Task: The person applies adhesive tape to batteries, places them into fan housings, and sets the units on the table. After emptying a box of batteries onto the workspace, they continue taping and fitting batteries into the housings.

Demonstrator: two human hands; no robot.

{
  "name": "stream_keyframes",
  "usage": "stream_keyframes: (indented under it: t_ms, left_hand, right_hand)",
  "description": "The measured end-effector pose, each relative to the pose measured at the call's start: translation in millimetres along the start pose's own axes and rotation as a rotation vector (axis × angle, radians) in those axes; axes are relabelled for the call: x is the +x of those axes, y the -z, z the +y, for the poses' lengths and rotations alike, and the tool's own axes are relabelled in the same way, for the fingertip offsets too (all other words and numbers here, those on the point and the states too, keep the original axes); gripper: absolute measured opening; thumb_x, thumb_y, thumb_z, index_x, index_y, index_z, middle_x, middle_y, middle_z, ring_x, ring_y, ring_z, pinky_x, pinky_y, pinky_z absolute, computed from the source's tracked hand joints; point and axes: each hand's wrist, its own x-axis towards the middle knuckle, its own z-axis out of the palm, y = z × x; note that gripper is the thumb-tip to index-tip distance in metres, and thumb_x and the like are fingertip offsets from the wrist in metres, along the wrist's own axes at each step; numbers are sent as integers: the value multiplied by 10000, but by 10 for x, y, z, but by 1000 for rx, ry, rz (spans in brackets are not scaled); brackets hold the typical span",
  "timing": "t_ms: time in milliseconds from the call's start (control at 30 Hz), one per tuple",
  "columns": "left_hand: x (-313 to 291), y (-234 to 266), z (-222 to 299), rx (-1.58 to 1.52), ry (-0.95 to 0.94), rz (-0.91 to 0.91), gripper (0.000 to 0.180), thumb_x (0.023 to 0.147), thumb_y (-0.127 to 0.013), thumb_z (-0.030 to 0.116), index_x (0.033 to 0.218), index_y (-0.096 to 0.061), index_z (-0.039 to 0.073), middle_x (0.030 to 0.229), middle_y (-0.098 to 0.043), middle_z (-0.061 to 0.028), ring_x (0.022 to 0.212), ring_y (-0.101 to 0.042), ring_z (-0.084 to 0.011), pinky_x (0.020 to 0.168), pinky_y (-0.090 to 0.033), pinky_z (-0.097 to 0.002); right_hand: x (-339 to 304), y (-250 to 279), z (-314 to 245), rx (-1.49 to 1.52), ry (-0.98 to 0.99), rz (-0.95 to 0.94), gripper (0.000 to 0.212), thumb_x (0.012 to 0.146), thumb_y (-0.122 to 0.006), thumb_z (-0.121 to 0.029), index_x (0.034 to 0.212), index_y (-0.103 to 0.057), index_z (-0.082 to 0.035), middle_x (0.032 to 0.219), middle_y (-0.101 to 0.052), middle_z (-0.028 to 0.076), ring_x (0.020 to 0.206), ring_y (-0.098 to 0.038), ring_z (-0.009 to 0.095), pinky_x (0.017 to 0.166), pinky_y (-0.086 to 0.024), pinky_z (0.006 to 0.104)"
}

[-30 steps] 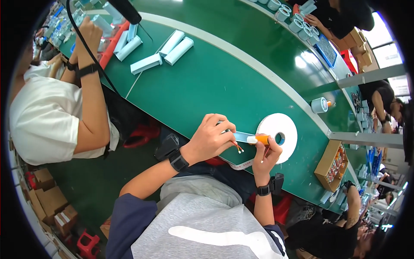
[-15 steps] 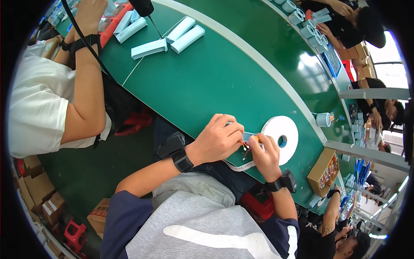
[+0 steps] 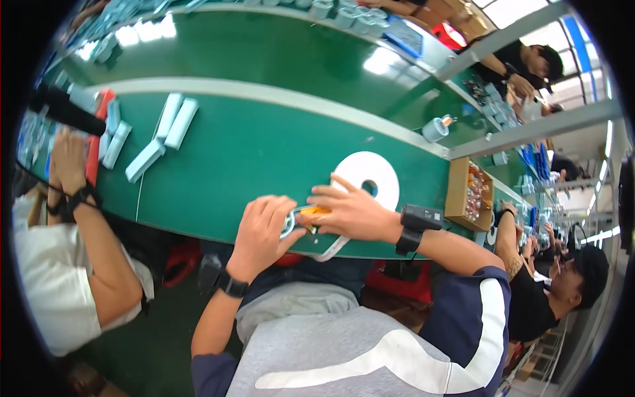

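Note:
My left hand [image 3: 263,233] is closed around a light blue plastic housing [image 3: 288,225], whose round open end faces my right hand. Level with that end, my right hand [image 3: 357,210] grips an orange-yellow part [image 3: 315,211] between thumb and fingers. Thin dark wires show below this part, near the right thumb. Whether the part sits inside the housing or only against it, I cannot tell. Behind the right hand lies a large white reel [image 3: 350,165] of label strip, partly covered by the fingers. A loose white strip [image 3: 334,248] hangs at the table's near edge.
Several pale blue housings [image 3: 182,124] lie on the green table [image 3: 245,145] at left. A black electric screwdriver [image 3: 69,111] hangs near a co-worker's hands [image 3: 69,159]. A cardboard box [image 3: 456,192] of small parts stands at right, and a light blue cup [image 3: 436,130] beyond the rail.
The whole view has swung round. My right hand has turned sideways, its back now up, and the housing's round end now shows beside my left hand.

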Motion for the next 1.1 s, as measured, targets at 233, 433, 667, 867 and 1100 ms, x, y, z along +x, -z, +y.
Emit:
stream_keyframes:
  t_ms: [233, 433, 667, 867, 1100]
  left_hand:
    - [62, 13, 25, 162, -14, -147, 497, 723, -780, 43, 1180, -586, 25, 1148, -579, -146, 1055, -548, -371, 911, -455, -456]
    - [116, -118, 105, 215, -33, -164, 440, 715, -770, 12, 1122, -603, 16, 1118, -570, -151, 1024, -548, -356, 883, -457, -459]
    - [395, -158, -279, 304, -43, -103, 348, 776, -730, 19, 1101, -605, 10, 1101, -575, -173, 1028, -555, -367, 895, -459, -464]
    - [1927, -554, -1375, 401, 41, 115, 358, 894, -683, 173, 1192, -585, 2, 1183, -582, -195, 1109, -547, -393, 963, -433, -459]
    - [2679, -1174, -428, 397, -107, -30, 530, 903, -668, 202, 1366, -494, 11, 1318, -547, -211, 1250, -507, -369, 1052, -390, -433]
  right_hand:
    - [-197, -199, 39, 102, -79, 221, 434, 875, -681, -369, 1303, -614, -351, 1206, -622, 38, 1349, -457, 291, 1134, -292, 624]
    - [-639, -327, 97, 190, -146, 347, 352, 861, -702, -356, 1212, -680, -342, 1200, -634, 45, 1329, -473, 299, 1129, -290, 641]
    - [-878, -45, 274, 452, -351, 672, 219, 860, -712, -251, 1075, -719, -211, 1183, -639, 97, 1246, -534, 317, 1068, -394, 535]
    - [-3287, 260, 625, -210, -1404, 1131, 144, 912, -597, -62, 1022, -652, 12, 1001, -667, 172, 943, -643, 330, 859, -515, 397]
    - [-3806, 26, 853, -122, -1781, 608, 185, 900, -638, -151, 952, -628, 26, 1022, -649, 220, 1029, -608, 366, 870, -491, 451]
